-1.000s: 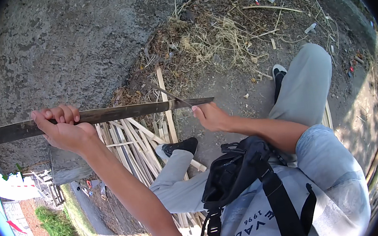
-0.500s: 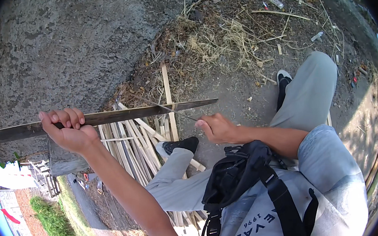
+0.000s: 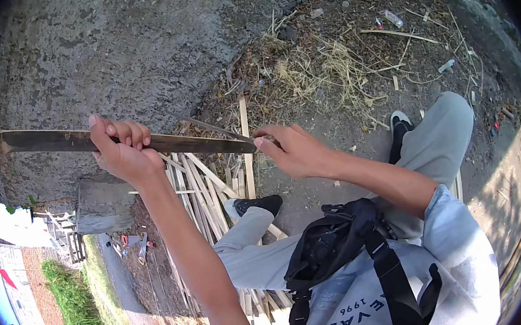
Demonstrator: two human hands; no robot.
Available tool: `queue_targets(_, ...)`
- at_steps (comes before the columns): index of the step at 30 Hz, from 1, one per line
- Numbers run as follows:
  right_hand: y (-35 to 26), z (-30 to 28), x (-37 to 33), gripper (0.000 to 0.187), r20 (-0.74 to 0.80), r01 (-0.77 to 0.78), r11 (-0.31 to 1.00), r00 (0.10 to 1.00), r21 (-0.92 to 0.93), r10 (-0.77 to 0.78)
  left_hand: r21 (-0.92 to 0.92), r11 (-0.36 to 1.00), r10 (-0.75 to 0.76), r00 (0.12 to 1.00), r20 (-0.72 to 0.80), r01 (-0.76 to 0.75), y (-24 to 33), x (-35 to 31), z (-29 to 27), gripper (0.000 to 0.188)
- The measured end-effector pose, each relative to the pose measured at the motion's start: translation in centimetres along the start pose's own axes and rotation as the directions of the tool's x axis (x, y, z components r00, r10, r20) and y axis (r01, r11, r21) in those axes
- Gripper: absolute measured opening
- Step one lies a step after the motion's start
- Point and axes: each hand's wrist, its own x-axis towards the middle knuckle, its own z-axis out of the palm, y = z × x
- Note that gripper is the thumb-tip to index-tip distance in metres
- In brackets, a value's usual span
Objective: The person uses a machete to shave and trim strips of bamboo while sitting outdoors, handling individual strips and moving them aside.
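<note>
My left hand point(image 3: 125, 151) is closed around a long, dark, flat strip that looks like split bamboo point(image 3: 45, 140), with a pale edge. The strip runs from the far left toward my other hand, its narrow end sloping slightly down. At that end my right hand point(image 3: 302, 151) is closed on a knife; its thin blade point(image 3: 214, 128) points up and left, above the strip's tip. The knife's handle is hidden in my fingers. Whether the right fingertips touch the strip's end, I cannot tell.
Pale slats point(image 3: 199, 193) lie in a heap below the strip, beside my shoe point(image 3: 257, 206). Dry shavings point(image 3: 345, 60) and a plastic bottle point(image 3: 393, 19) litter the ground. A rough concrete surface point(image 3: 138, 61) fills the upper left. A black bag point(image 3: 328, 244) hangs at my front.
The strip has tilted, its narrow end shifting left and lower. My right hand has moved up to that end, and the blade no longer crosses the strip's middle. The view has shifted slightly.
</note>
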Motion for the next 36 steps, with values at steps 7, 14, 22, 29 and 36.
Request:
queue_targets(7,-3.7,-1.2,-1.4,0.025,0.027,-0.041,0.998,0.999,0.046,0.040,0.021,1.000,0.010,0.997,-0.073,-0.008,-0.6,-1.4,4.7,0.040)
queue_targets(14,7.3,-2.1,-5.0,0.026,0.171,-0.567,0.813,0.795,-0.135,0.583,0.057,0.998,0.039,0.983,-0.182,-0.029,-0.6,-0.9,3.1,0.038)
queue_targets(22,3.9,-0.7,-4.4,0.025,0.100,-0.112,0.987,0.990,0.111,0.101,0.018,0.999,0.032,0.998,-0.059,-0.031,-0.3,-1.2,2.6,0.036)
queue_targets(29,17.4,0.3,-9.3,0.030,0.160,-0.205,0.726,0.903,-0.656,0.399,-0.009,1.000,0.012,1.000,0.005,-0.012,-0.2,-1.3,1.6,0.032)
queue_targets(36,8.2,2.0,-7.6,0.033,0.327,-0.327,0.896,0.847,-0.300,0.419,-0.030,0.999,0.021,0.999,0.033,-0.020,0.1,-1.5,0.8,0.034)
